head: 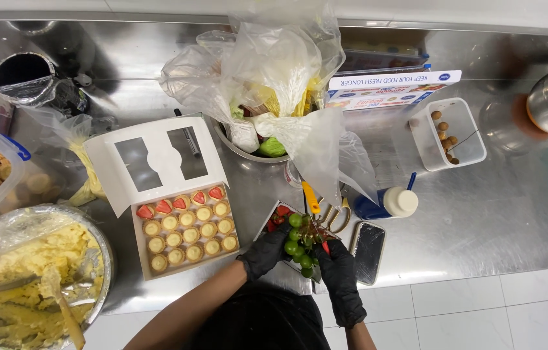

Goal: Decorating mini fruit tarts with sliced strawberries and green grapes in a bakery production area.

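A brushed stainless steel desk (481, 220) fills the view, with white floor tiles seen along its near edge at the right. 2 hands in black gloves are seen at the near middle. A bunch of green grapes (300, 243) is held between them above a small tray: the left hand (265, 254) is cupped against the bunch's left side, and the right hand (337, 269) is closed around its right side; whether that grip also pinches a small red tool cannot be told.

Left of the hands, 1 white cardboard box (157, 159) is laid open, its lid cut with 2 windows. 20 small round tarts (186, 230) are counted inside in 4 rows of 5; the far row is topped with red strawberry pieces, the rest show pale cream. At the near left, 1 round foil-lined bowl of lumpy yellow cream (27, 279) is set. Just right of the grapes, 1 dark phone (368, 251) lies flat, and yellow-handled scissors (326, 210) lie beyond. Crumpled clear plastic bags (274, 71) are heaped over a metal bowl at the far middle.
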